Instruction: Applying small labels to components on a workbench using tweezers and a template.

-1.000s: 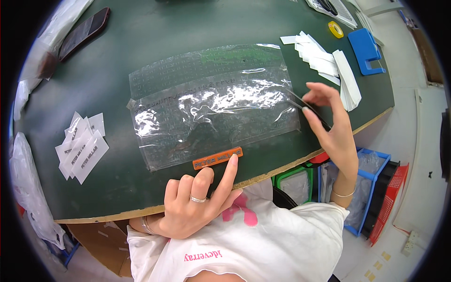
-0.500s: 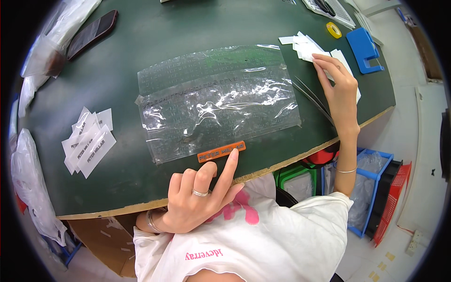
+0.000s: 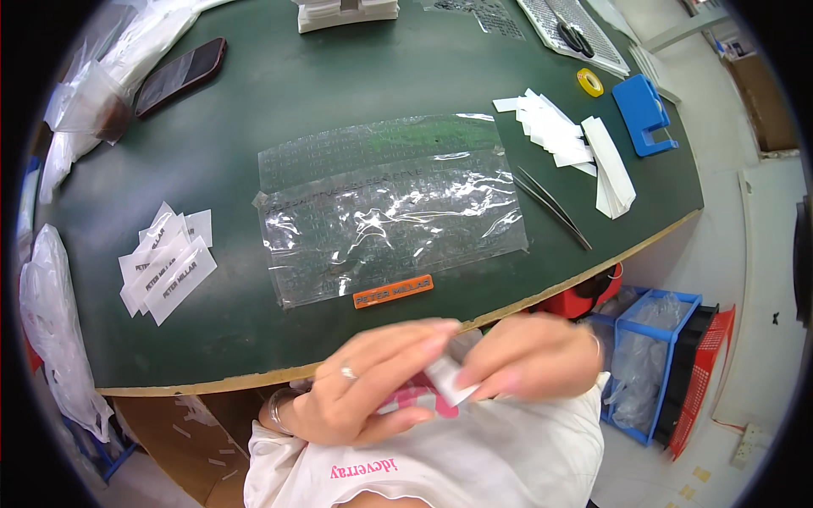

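In front of my shirt, my left hand [image 3: 364, 381] and my right hand [image 3: 538, 356] meet over a small white paper strip [image 3: 449, 378]. The right fingers pinch one side of it. My left fingers close on its upper end, with the thumb lower down; motion blurs both hands. Just beyond them on the table lies an orange bar with raised lettering [image 3: 393, 291]. It sits by the near edge of a clear plastic sheet [image 3: 389, 224] marked with rows of characters. Printed white labels [image 3: 174, 269] lie piled at the left.
Blank white strips [image 3: 550, 131] and tweezers [image 3: 555, 209] lie to the right. Beyond them are yellow tape [image 3: 590, 82] and a blue tape dispenser [image 3: 641, 114]. Far left is a phone [image 3: 182, 76]; scissors [image 3: 576, 38] rest far right. Crates [image 3: 652, 364] stand below the table's right edge.
My right hand has come back from the white strips to my chest with one strip. My left hand has left the orange bar and met it. The view has shifted slightly.
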### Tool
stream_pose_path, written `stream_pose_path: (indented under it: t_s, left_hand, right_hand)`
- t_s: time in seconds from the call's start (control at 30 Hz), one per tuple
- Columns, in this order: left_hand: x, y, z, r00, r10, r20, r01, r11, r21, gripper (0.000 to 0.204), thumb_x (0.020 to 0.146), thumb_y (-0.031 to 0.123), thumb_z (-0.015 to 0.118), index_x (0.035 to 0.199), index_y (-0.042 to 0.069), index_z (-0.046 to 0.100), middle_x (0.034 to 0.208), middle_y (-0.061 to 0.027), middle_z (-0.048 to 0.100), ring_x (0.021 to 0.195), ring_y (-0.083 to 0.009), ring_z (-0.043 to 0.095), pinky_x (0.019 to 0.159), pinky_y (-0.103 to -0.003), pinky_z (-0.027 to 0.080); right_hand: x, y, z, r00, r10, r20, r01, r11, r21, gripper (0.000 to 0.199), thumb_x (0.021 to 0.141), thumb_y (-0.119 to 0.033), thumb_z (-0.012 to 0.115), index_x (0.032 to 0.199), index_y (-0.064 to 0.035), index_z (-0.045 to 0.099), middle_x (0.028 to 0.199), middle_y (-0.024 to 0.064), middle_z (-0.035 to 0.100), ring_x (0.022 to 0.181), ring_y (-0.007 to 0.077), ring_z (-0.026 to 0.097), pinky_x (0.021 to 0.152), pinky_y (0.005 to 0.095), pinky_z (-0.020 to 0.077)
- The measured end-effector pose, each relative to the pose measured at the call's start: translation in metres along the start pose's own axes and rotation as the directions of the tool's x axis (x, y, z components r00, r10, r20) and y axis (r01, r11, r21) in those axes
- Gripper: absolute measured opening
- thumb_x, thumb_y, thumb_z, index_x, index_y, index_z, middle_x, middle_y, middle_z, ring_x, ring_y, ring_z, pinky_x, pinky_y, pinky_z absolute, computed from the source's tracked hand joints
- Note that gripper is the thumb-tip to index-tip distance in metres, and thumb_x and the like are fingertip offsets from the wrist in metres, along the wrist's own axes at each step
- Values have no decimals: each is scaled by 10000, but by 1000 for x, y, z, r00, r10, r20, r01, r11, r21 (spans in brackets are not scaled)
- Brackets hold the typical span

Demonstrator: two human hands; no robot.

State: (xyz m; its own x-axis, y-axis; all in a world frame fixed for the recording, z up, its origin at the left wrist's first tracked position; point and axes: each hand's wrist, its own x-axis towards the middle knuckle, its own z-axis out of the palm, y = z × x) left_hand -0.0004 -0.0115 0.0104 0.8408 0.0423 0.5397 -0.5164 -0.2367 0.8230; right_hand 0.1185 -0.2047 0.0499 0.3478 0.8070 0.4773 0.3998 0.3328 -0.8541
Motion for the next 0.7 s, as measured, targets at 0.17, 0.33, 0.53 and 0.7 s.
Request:
stream_pose_path:
  t_s: [0.17,0.33,0.53,0.7]
  left_hand:
    - [-6,5,-5,980,-36,198,48,997,-55,491,676,-138,635,1163,-81,638,788,-103,673,628,-187,640,546,-312,516]
    - [-12,4,-10,992,43,120,-71,969,237,466,670,-160,617,1126,-77,664,729,-72,661,555,-165,613,499,-290,505]
    - [-22,8,-17,985,38,166,-101,915,390,424,668,-145,638,1084,-76,686,721,-63,675,558,-164,636,470,-266,492]
    - [-34,11,-22,984,-70,166,31,974,225,371,720,-120,642,1089,-91,676,721,-95,690,606,-181,677,497,-266,509]
  right_hand:
    - [8,18,29,907,-420,-20,331,740,-585,145,820,-79,734,964,-82,749,917,23,668,735,125,587,607,239,453]
    - [7,25,28,923,-386,9,304,712,-633,126,783,-164,769,904,-128,774,895,-61,633,679,89,507,554,227,349]
    - [7,36,32,901,-426,-85,264,693,-671,172,764,-180,767,932,-148,778,875,-61,621,720,86,539,574,238,363]
    - [9,36,47,851,-521,-71,299,590,-750,165,743,-164,779,908,-156,776,890,-79,636,782,81,591,614,243,368]
